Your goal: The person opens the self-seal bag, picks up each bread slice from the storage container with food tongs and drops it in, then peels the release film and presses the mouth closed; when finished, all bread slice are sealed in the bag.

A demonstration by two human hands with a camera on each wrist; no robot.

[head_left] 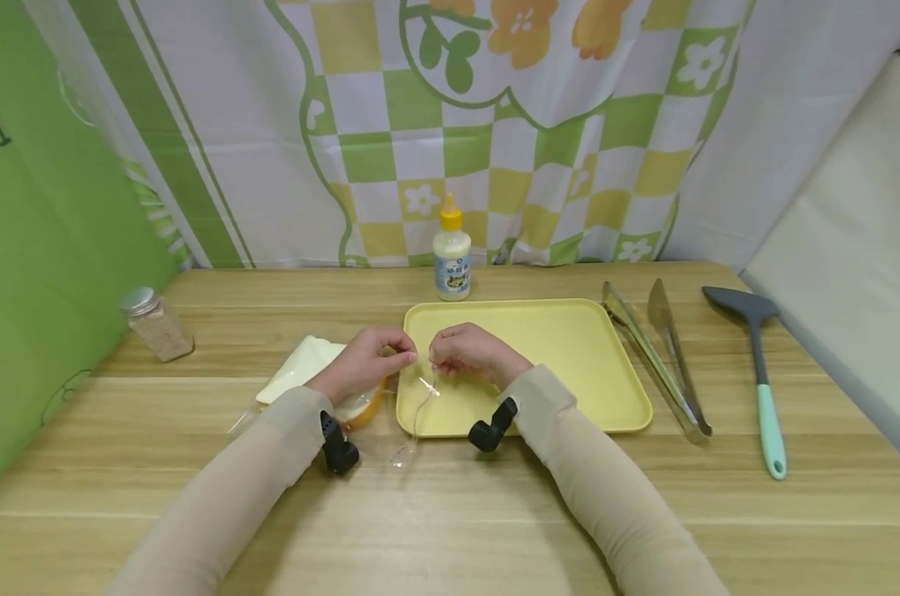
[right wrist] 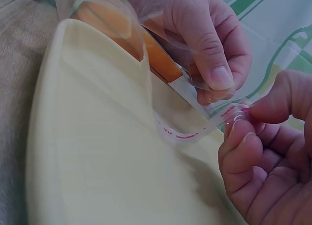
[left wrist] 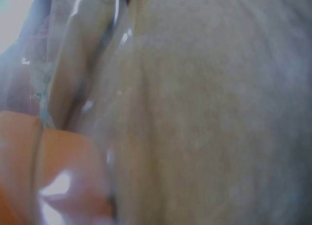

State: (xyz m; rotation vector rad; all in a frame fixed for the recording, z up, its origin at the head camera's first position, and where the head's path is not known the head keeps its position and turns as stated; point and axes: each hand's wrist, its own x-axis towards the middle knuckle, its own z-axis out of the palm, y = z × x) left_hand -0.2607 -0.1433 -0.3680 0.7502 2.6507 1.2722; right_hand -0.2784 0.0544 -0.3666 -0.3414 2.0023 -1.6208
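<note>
My left hand pinches the edge of a clear plastic bag between thumb and fingers, over the tray's left edge. Just to its right, my right hand pinches a clear strip with red print, which curves away in a loop from the fingertips. Inside the bag is something with a glossy orange side. A pale, flat slab shows beside the left wrist in the head view, partly hidden by that hand. Below both hands lies the yellow tray.
A squeeze bottle with a yellow cap stands behind the tray. Metal tongs and a spatula with a mint handle lie to the right. At the far left is a jar with a silver lid. A patterned curtain hangs behind the table.
</note>
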